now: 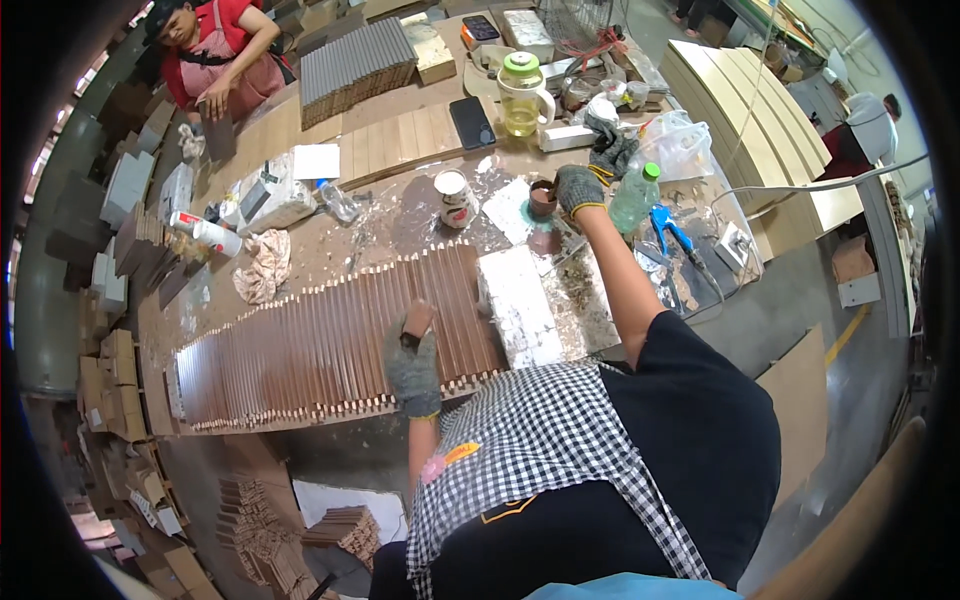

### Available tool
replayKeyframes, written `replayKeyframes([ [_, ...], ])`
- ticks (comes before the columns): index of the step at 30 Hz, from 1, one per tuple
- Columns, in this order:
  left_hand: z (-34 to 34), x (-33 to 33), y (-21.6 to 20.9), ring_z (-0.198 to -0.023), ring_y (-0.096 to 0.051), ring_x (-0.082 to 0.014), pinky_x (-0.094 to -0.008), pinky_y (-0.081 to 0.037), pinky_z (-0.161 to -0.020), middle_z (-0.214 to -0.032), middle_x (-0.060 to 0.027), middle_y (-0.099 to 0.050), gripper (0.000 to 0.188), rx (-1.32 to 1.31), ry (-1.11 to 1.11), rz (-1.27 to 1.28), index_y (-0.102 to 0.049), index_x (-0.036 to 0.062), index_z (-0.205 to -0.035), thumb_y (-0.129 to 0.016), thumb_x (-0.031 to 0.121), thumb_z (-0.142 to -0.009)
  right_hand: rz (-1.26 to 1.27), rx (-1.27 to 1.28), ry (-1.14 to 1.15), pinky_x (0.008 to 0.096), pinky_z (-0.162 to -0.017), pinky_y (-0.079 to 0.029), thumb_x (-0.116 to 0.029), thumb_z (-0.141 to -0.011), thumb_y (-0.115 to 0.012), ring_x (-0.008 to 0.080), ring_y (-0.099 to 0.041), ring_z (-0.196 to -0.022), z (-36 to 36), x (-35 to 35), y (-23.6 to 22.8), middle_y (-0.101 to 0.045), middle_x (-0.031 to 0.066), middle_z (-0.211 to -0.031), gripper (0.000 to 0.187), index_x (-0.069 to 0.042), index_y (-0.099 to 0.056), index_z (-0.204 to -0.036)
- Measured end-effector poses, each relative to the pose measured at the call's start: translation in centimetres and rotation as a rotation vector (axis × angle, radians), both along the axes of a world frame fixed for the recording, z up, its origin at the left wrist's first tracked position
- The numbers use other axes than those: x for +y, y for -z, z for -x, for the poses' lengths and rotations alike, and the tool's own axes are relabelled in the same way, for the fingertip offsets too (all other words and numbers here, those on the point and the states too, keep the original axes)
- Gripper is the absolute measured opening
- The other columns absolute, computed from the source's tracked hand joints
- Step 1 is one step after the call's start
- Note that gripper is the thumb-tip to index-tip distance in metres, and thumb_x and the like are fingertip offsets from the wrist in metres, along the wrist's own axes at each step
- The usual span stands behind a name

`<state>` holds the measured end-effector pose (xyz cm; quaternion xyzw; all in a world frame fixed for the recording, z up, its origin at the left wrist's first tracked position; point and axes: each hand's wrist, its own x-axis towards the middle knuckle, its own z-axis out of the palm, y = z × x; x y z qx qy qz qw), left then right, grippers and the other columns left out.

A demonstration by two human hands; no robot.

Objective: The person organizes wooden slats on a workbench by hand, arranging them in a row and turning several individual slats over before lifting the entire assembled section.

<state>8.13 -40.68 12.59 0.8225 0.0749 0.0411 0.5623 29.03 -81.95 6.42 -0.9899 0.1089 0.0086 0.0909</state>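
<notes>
Grey knit gloves cover both my hands. My left hand [412, 365] is over the right part of a long row of glossy brown strips [300, 335], laid side by side with pale ends. Its fingers are bent around a small reddish-brown piece [419, 318] whose kind I cannot make out. Across the table, my right hand [580, 190] reaches to a small brown cup [542, 203]. The fingers curl at the cup's rim, and whatever they may hold is hidden. Close by stand a green-capped bottle [634, 198] and a white tub [455, 200] with brown smears.
A white block [520, 305] adjoins the strips. Beyond are a blue glue gun [672, 232], a lidded jug [522, 95], a phone [472, 123] and a crumpled rag [264, 266]. A co-worker [225, 55] handles a dark panel at the far left. Cardboard boxes [115, 385] line the left side.
</notes>
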Motion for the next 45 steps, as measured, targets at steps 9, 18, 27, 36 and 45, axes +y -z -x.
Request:
replayKeyframes([
  [9,-10.2,-6.6,3.4,-0.119,-0.064,-0.0215,-0.0356,-0.053,-0.103,-0.133,-0.0105,-0.066,0.049,-0.321,0.256,-0.040,-0.062,0.0037,-0.138,-0.077,0.013,-0.093,0.078,-0.294,-0.163,0.0472,-0.087,-0.056,-0.017,-0.081,-0.076,0.0379,-0.071,-0.100,2.8,2.7,-2.4,-0.072,0.0177,-0.105,0.016,-0.007,-0.072,-0.092],
  [18,-15.5,-14.1,2.1,-0.113,-0.066,-0.0277,-0.0377,-0.052,-0.102,-0.127,-0.0152,-0.068,0.052,-0.199,0.386,-0.065,-0.063,0.0029,-0.137,-0.075,0.006,-0.086,-0.287,-0.428,0.192,0.0536,-0.081,-0.054,-0.020,-0.100,-0.058,0.0448,-0.070,-0.093,7.1,2.2,-0.2,-0.073,0.0239,-0.097,0.017,-0.006,-0.068,-0.100],
  [27,-18.9,-18.2,3.7,-0.109,-0.069,-0.0299,-0.0395,-0.055,-0.095,-0.120,-0.0185,-0.071,0.064,-0.117,0.340,-0.086,-0.058,0.0022,-0.138,-0.083,0.011,-0.080,-1.540,-0.421,0.576,0.0279,-0.056,-0.057,-0.015,-0.102,-0.063,0.0162,-0.069,-0.067,7.3,2.0,0.6,-0.073,0.0104,-0.086,0.020,0.004,-0.062,-0.108],
  [36,-19.0,-20.7,3.7,-0.109,-0.068,-0.0228,-0.0343,-0.056,-0.092,-0.118,-0.0130,-0.069,0.070,0.020,0.311,0.297,-0.053,0.0026,-0.141,-0.085,0.005,-0.079,-1.540,-0.379,0.484,0.0280,-0.057,-0.056,-0.015,-0.104,-0.064,0.0152,-0.066,-0.067,8.4,4.2,-3.4,-0.071,0.0096,-0.089,0.015,-0.001,-0.060,-0.106],
  [45,-19.6,-20.6,5.8,-0.113,-0.067,-0.0229,-0.0336,-0.058,-0.097,-0.128,-0.0144,-0.065,0.078,-0.053,0.358,0.249,-0.046,-0.0007,-0.149,-0.084,0.001,-0.081,-1.519,-0.488,0.480,0.0294,-0.058,-0.057,-0.012,-0.104,-0.063,0.0169,-0.068,-0.069,9.2,5.2,-2.7,-0.071,0.0129,-0.090,0.017,0.003,-0.058,-0.112],
])
